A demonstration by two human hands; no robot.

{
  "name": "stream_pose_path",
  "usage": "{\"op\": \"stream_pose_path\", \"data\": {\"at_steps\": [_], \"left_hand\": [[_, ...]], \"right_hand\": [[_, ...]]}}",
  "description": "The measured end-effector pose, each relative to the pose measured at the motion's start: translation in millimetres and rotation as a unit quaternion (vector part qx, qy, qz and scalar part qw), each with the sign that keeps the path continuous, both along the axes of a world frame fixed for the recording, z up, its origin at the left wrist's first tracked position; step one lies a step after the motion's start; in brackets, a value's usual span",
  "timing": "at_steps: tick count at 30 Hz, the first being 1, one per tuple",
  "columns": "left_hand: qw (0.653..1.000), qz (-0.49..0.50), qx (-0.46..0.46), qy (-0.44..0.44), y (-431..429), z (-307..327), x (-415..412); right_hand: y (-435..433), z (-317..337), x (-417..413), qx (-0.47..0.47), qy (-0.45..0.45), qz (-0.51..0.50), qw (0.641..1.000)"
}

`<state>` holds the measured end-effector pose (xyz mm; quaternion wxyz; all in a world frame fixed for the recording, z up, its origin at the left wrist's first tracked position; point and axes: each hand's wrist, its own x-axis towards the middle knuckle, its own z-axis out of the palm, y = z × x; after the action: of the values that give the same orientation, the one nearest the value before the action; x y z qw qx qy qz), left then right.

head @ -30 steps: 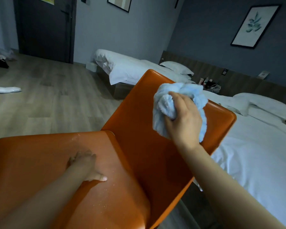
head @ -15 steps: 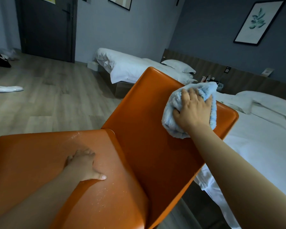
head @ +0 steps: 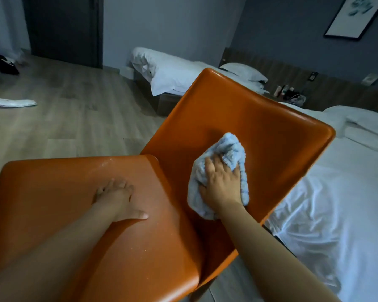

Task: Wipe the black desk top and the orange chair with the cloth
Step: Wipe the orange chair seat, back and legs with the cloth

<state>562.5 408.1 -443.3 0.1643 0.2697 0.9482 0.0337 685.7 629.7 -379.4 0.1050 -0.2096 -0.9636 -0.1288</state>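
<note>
While my left hand (head: 116, 198) lies flat, fingers straight, on the seat (head: 52, 192) of the orange chair (head: 166, 258), my right hand (head: 222, 186) grips the bunched blue cloth (head: 230, 149) against its backrest (head: 271, 127), whose bare length runs toward one o'clock.

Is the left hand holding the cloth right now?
No, the left hand rests bare on the orange chair seat, while the right hand holds the blue cloth against the backrest.
</note>
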Motion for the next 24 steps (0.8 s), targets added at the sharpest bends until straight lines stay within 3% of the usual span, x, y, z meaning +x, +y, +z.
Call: {"op": "stream_pose_path", "data": {"at_steps": [5,9,13,19,24], "left_hand": [[1.000,-0.007,0.000,0.004,7,-16,-9],[1.000,-0.009,0.000,0.016,8,-21,-11],[0.998,-0.012,0.043,0.039,7,-20,-2],[0.990,-0.048,0.113,0.071,5,-14,36],[0.993,-0.081,0.084,0.022,-5,-7,65]], "right_hand": [[-30,-43,16,-0.048,-0.046,-0.002,0.998],[-34,-56,21,-0.068,0.055,0.012,0.996],[-37,-27,29,-0.133,0.134,0.058,0.980],[-42,49,59,-0.023,0.293,0.083,0.952],[-32,109,86,0.041,0.349,0.064,0.934]]}}
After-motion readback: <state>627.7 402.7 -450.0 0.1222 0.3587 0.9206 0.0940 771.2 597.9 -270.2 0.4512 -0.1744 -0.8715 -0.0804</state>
